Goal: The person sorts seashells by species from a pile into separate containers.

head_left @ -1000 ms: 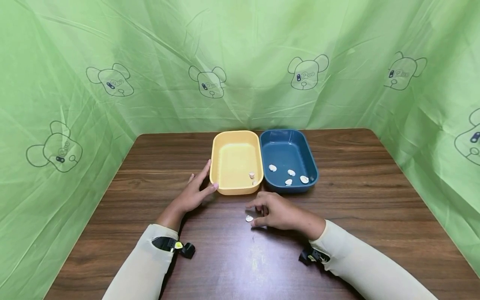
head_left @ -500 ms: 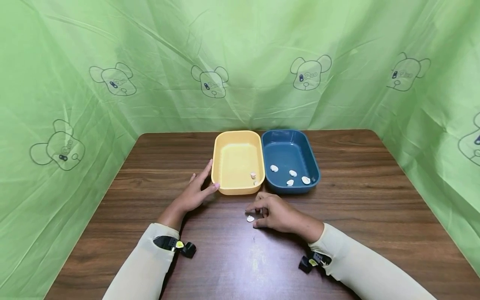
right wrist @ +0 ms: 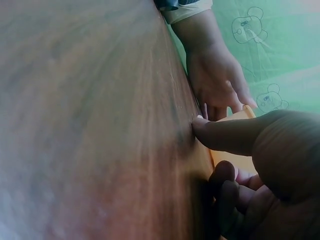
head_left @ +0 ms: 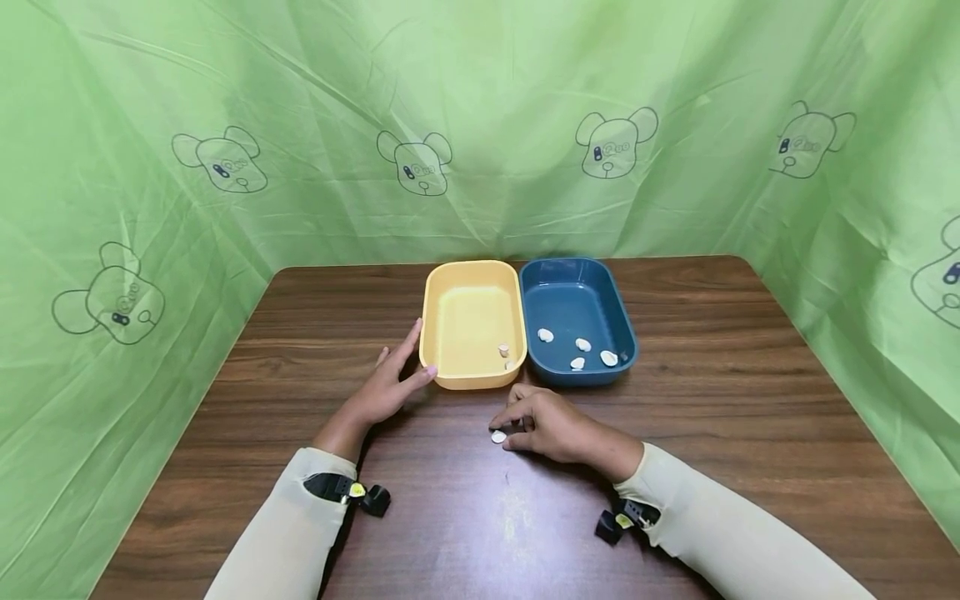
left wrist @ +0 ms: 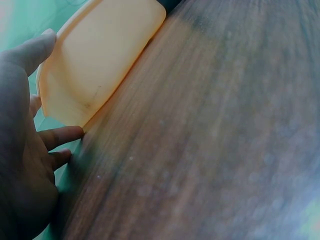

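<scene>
A small white seashell (head_left: 498, 437) lies on the brown table in the head view. My right hand (head_left: 551, 427) holds it between thumb and curled index finger, low against the tabletop. My left hand (head_left: 384, 387) rests with spread fingers against the left side of the yellow tray (head_left: 437, 333). In the left wrist view, my left hand's fingers (left wrist: 60, 135) touch the tray's wall. Two small pinkish pieces (head_left: 503, 351), perhaps shells, lie in that tray's near right corner. Several white shells (head_left: 582, 344) sit in the blue tray (head_left: 577, 379). The right wrist view mostly hides the held shell.
Side by side, the two trays stand towards the back of the wood-grain table (head_left: 697, 350). A green curtain (head_left: 510, 208) with printed bear faces surrounds the table at the back and sides. Both forearms wear a strapped black camera (head_left: 377, 501).
My right index finger and thumb have drawn closer together around the white shell. My left hand stays on the yellow tray. The head view has shifted slightly.
</scene>
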A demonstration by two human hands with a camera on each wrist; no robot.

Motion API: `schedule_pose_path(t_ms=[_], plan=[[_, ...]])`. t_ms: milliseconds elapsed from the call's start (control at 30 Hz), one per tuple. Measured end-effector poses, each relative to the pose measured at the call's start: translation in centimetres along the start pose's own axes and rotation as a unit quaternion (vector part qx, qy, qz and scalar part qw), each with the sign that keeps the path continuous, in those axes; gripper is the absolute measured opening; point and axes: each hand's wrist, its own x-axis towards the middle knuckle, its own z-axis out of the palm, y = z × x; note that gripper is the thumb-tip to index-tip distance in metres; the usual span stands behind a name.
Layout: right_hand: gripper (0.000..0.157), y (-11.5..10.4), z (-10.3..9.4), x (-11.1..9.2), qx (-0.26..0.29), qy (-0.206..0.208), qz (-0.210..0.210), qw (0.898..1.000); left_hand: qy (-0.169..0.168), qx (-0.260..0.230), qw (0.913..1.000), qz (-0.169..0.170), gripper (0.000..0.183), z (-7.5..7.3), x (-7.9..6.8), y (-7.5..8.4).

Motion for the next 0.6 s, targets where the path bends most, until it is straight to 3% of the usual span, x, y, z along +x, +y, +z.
schedule_pose_path(t_ms=[600], plan=[[0.016, -0.28, 0.18, 0.06, -0.025, 0.005, 0.003, 1.000, -0.001, 0.005, 1.0000, -0.001, 0.089, -0.06, -0.03, -0.06]])
